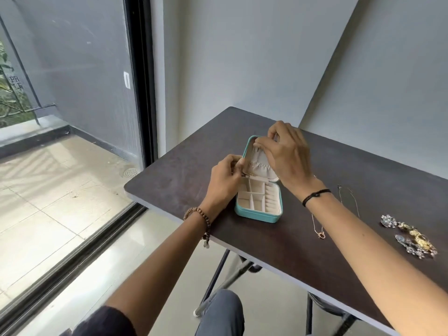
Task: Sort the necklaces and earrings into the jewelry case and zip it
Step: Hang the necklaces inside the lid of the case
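— Where does the jewelry case (254, 215) stand?
— It stands open on the table (363, 170). The front edge is close at 6 o'clock and the left edge is near at 9 o'clock. At 12 o'clock the tabletop runs on to the wall.
— And the hands?
— The left hand (225, 175) pinches the lid (258, 163) at its left rim. The right hand (288, 154) pinches its top rim.
— What lies around?
— Necklaces (318, 229) at 3 o'clock, partly under the right forearm. Earrings (409, 236) lie farther away, at 4 o'clock.

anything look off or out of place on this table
Nothing looks broken or spilled. The jewelry case sits close to the table's near edge, and the earrings lie in a jumbled heap rather than in pairs.
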A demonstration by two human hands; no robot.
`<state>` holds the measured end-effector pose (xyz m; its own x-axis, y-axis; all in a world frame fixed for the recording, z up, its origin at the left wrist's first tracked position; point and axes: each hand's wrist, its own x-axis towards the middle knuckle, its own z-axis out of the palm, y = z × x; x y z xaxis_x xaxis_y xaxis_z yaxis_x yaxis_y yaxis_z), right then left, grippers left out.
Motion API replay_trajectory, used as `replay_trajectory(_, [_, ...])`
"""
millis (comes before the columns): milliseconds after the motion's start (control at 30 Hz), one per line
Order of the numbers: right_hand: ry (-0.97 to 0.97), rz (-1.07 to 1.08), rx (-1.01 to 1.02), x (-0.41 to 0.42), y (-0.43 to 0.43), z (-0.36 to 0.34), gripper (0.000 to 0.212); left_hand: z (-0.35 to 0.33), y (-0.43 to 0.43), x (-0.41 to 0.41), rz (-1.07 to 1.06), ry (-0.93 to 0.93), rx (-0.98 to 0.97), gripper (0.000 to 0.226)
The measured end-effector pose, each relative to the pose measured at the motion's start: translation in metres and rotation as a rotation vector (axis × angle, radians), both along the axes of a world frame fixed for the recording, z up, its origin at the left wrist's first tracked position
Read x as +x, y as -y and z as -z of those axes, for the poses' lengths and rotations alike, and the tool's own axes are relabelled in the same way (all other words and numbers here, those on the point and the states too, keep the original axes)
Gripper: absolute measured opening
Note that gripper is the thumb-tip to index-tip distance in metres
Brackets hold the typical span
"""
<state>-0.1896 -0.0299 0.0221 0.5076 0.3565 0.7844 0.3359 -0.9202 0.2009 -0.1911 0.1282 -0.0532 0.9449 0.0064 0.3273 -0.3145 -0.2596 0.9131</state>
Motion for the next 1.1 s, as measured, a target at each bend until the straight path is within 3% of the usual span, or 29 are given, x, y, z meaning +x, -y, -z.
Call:
replay_trajectory(233, [0.124,-0.004,0.071,-0.002,-0.002,0.002,0.007,-0.001,0.000,-0.001,0.005,0.008,-0.010,0.016])
replay_trajectory(567, [0.109,0.003,0.106,-0.005,-0.009,0.000,0.009,-0.002,-0.001,-0.003,-0.011,0.008,-0.025,0.019])
replay_trajectory(1100, [-0.191,0.012,0.152,-0.057,-0.003,0.043,0.005,-0.010,-0.001,-0.016,-0.031,-0.024,-0.088,0.027])
